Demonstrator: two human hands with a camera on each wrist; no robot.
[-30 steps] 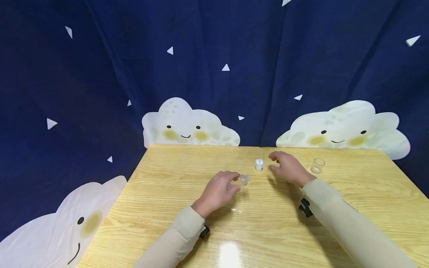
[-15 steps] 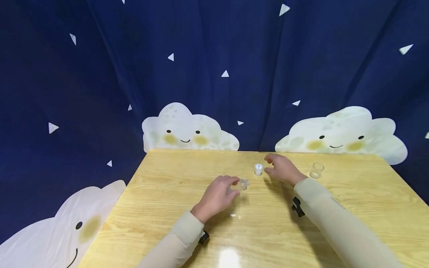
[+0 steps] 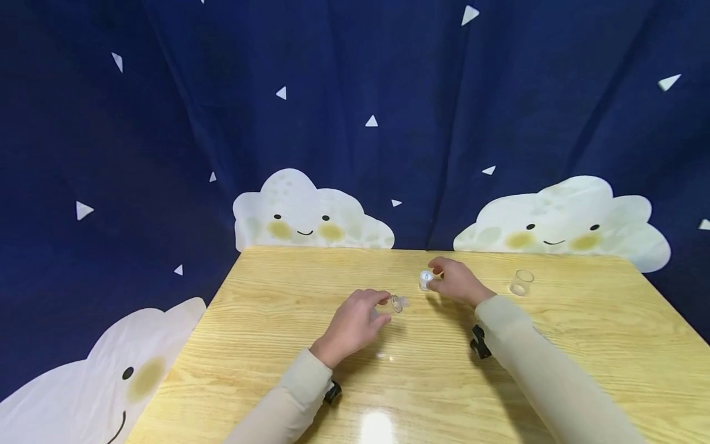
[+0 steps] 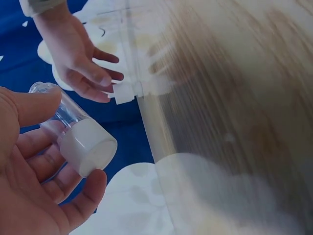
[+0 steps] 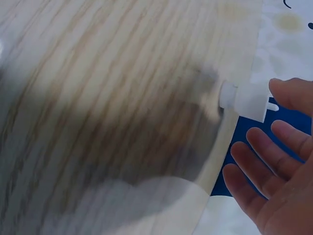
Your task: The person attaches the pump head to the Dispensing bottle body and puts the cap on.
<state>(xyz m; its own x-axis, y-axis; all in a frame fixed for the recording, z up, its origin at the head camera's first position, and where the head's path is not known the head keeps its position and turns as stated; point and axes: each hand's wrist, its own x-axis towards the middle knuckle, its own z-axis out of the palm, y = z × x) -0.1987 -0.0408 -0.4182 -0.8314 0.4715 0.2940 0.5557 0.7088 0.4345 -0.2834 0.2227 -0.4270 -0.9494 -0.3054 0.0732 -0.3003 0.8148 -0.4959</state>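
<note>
My left hand (image 3: 352, 320) holds a small clear bottle-like container (image 3: 397, 303) above the table, thumb on one side and fingers on the other. The left wrist view shows its thick white end piece (image 4: 90, 147) and its clear body lying across the fingers. My right hand (image 3: 457, 282) is beside a small white cap-like piece (image 3: 425, 279) standing on the table. In the right wrist view that white piece (image 5: 250, 101) has a narrower foot and a small nub on top. The right thumb is very near it, and the right fingers (image 5: 261, 178) are spread and loosely extended.
A short clear cylinder (image 3: 521, 282), like a cover, stands on the wood-grain table (image 3: 438, 382) right of my right hand. Behind the table's far edge hangs a dark blue curtain (image 3: 333, 74) printed with smiling clouds.
My right hand has moved left, from beside the white piece until its thumb overlaps it in the head view. The left hand keeps holding the container, shifted only slightly.
</note>
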